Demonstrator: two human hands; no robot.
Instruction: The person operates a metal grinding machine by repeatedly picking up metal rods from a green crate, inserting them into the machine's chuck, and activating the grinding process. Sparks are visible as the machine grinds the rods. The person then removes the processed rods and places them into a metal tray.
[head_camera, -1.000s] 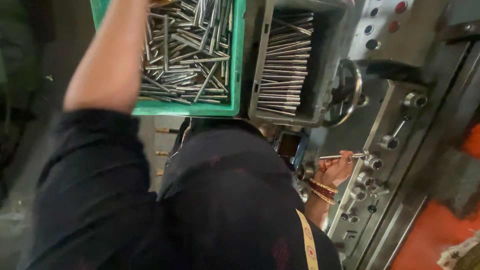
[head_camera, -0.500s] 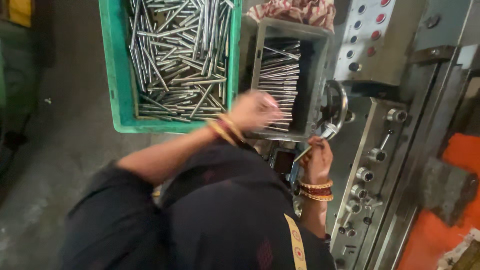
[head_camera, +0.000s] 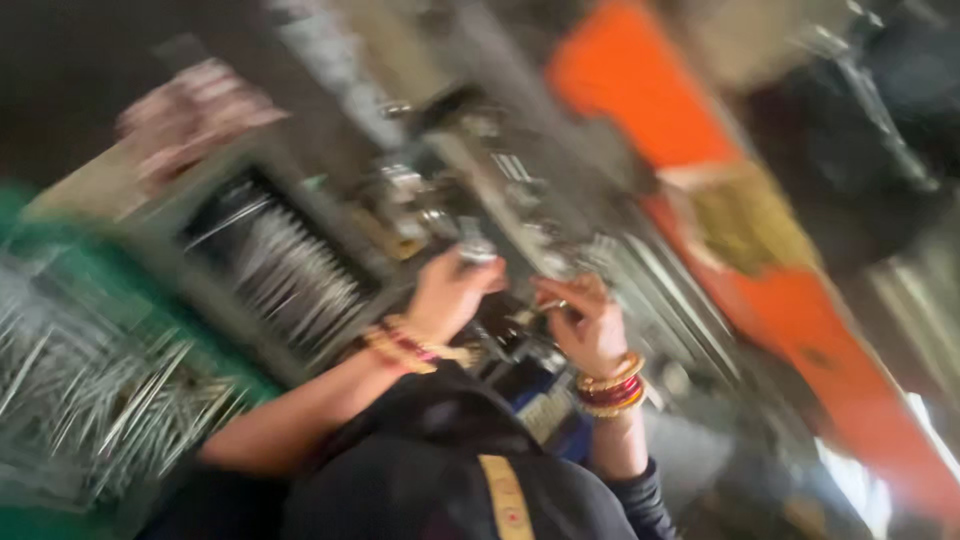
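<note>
The view is heavily blurred. My left hand is closed around a shiny metal knob on the grey machine. My right hand is close beside it at the machine, fingers pinched on a small thin metal rod. Both wrists wear bangles. A grey tray with a row of metal rods sits just left of my left hand.
A green crate holding several loose metal rods is at the far left. Behind the machine, an orange panel runs diagonally to the lower right. My dark clothing fills the bottom middle.
The view has swung and tilted sharply. My left hand has moved from the grey tray over to the machine knob. My right hand stays at the machine.
</note>
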